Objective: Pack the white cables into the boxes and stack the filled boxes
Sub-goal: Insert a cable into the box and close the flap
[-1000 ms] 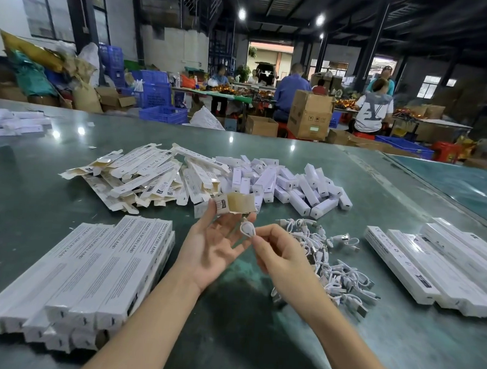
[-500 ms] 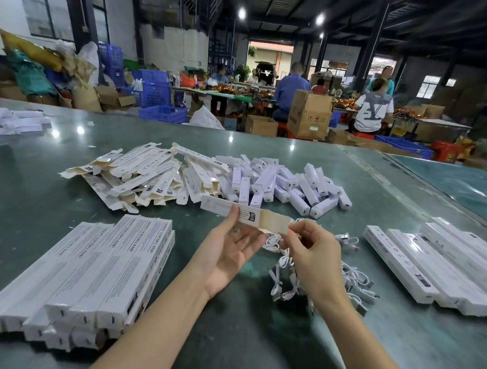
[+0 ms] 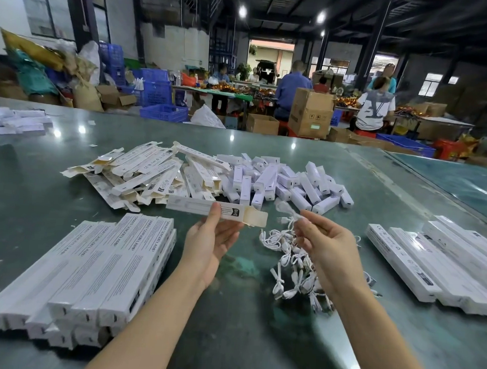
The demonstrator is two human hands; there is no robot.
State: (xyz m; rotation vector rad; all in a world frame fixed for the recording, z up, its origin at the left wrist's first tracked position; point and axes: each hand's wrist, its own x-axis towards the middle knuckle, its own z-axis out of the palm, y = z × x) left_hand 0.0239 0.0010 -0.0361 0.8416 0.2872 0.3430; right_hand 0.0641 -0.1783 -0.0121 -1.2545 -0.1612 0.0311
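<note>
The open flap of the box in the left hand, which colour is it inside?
Pale tan flap, head view.

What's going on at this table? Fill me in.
A person is packing white cables into slim boxes. The left hand holds one open box level, its end flap hanging open toward the right hand, which pinches a coiled white cable just short of the opening; it is not yet inside. More cables lie in a pile under the right hand. Closed boxes sit stacked at near left and at right; empty open boxes lie heaped further back.
</note>
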